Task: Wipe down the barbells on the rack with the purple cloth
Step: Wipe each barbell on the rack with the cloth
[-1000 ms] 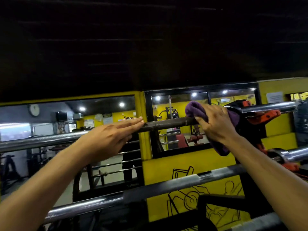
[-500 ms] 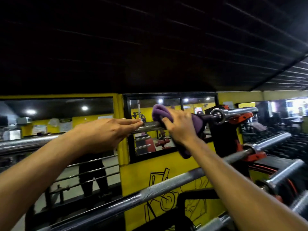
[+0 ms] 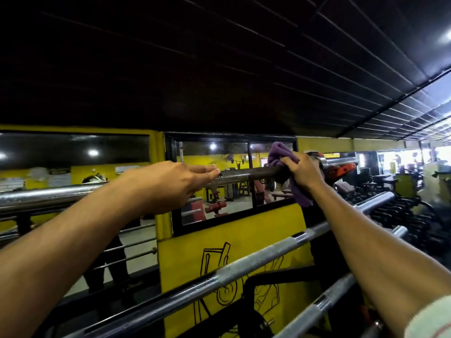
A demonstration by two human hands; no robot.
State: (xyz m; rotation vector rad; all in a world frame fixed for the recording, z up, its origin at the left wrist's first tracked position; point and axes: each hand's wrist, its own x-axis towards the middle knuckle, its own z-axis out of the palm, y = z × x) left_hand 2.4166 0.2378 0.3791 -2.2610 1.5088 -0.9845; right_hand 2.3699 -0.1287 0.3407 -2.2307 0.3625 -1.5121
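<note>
On top barbell [image 3: 253, 173]: R hand [image 3: 305, 170] clutching cloth [image 3: 278, 153]

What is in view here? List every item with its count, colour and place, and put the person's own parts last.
top barbell: one, dark shaft with a chrome left part, across the middle at hand height
lower barbells: at least two, chrome with knurled sections, slanting across the lower right
purple cloth: one, wrapped over the top barbell near its right end
rack hook: one, orange, beside the top barbell's right end
mirrors: two panels, black-framed, on the wall behind
yellow wall: one, with black line drawings, below the mirrors
ceiling: black, slatted, upper half
left hand: one, resting on the top barbell, fingers extended along it
right hand: one, gripping the purple cloth around the bar
</note>
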